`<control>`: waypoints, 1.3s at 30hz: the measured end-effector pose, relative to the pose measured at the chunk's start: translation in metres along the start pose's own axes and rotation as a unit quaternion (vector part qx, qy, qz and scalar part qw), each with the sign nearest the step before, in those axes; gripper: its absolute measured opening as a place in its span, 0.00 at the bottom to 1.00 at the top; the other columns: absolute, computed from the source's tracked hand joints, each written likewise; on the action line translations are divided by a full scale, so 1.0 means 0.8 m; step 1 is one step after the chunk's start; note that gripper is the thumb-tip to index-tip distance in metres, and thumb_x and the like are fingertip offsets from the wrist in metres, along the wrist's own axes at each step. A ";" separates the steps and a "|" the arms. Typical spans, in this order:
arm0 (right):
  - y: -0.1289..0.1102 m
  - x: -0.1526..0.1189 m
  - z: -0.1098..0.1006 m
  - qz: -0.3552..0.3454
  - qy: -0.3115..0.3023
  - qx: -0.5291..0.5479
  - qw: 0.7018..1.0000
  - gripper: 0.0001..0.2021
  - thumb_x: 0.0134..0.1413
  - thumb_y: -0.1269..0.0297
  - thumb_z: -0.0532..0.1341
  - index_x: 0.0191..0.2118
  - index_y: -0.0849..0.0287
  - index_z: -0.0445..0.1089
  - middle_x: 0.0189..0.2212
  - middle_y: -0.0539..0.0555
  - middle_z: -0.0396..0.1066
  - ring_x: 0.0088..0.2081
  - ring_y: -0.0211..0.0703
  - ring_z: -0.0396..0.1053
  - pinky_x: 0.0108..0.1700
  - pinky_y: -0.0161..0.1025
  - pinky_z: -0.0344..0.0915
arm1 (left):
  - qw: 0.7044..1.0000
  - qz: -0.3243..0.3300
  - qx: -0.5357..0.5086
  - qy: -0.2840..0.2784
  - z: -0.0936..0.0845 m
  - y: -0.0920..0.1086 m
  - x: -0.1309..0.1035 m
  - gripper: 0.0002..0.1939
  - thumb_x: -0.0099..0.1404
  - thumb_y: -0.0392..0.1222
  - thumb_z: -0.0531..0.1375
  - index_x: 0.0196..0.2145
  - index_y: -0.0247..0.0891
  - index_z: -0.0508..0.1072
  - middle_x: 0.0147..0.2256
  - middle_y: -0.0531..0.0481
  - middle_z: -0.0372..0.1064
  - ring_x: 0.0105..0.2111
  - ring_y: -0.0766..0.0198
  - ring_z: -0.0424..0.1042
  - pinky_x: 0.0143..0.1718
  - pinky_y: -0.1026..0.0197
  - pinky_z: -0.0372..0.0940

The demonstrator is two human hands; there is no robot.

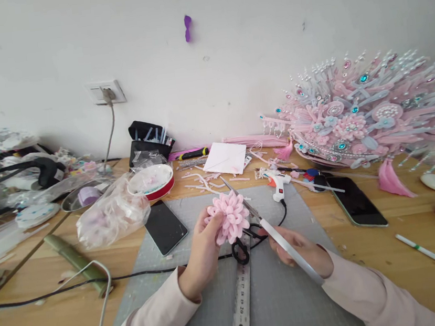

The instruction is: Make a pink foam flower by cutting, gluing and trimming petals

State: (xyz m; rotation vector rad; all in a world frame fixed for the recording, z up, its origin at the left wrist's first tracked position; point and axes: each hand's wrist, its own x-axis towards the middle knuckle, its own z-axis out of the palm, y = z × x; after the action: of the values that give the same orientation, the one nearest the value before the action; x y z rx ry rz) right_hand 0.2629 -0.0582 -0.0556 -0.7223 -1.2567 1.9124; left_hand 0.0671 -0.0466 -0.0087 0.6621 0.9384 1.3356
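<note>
Over the mat [220,311] — one flower [230,215], one tweezers [287,247], two phones [165,226].

Two hands were out over the desk [371,250], left [204,249] and right [299,250]. One pink felt flower [230,215], one pair of scissors [244,218], one steel ruler [241,287] on one grey cutting mat [281,292]. Two smartphones lay there, one to the left [165,226], one to the right [355,201]. One white glue gun [278,184], one jewelled pink headdress [366,118], one wall socket [106,92], and one red-rimmed tin [152,182].
</note>
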 end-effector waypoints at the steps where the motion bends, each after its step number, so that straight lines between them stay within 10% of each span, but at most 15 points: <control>1: 0.000 0.000 0.001 0.004 0.002 -0.005 1.000 0.22 0.43 0.50 0.65 0.43 0.57 0.69 0.21 0.43 0.50 0.18 0.26 0.41 0.18 0.29 0.40 | 1.000 0.000 0.002 0.001 0.000 0.000 0.000 0.12 0.49 0.43 0.64 0.31 0.37 0.69 0.23 0.57 0.67 0.20 0.73 0.63 0.22 0.70 0.57; 11: -0.001 0.003 -0.005 0.062 -0.010 -0.020 0.998 0.33 0.29 0.45 0.68 0.42 0.61 0.67 0.18 0.40 0.48 0.14 0.24 0.42 0.15 0.29 0.39 | 1.000 0.002 0.026 0.003 -0.002 -0.009 -0.002 0.14 0.49 0.44 0.64 0.33 0.37 0.68 0.28 0.53 0.70 0.25 0.69 0.67 0.25 0.69 0.60; 28: 0.004 -0.002 0.000 0.055 0.030 -0.044 0.997 0.22 0.39 0.58 0.68 0.41 0.59 0.64 0.18 0.40 0.50 0.15 0.24 0.42 0.16 0.29 0.38 | 1.000 -0.008 0.029 0.004 -0.002 -0.010 -0.002 0.14 0.49 0.45 0.64 0.32 0.37 0.67 0.26 0.54 0.69 0.22 0.70 0.65 0.22 0.69 0.58; 39: -0.004 0.001 0.010 0.077 0.045 -0.060 0.994 0.24 0.38 0.48 0.66 0.38 0.59 0.63 0.15 0.38 0.50 0.12 0.24 0.44 0.14 0.28 0.41 | 1.000 -0.001 0.031 -0.002 -0.004 -0.009 0.000 0.13 0.50 0.44 0.64 0.33 0.37 0.68 0.28 0.53 0.70 0.25 0.69 0.68 0.24 0.69 0.60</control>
State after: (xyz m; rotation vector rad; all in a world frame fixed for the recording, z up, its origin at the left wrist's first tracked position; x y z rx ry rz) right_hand 0.2573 -0.0612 -0.0501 -0.9832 -1.2996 1.9158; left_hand 0.0681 -0.0478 -0.0163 0.7115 0.9812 1.3076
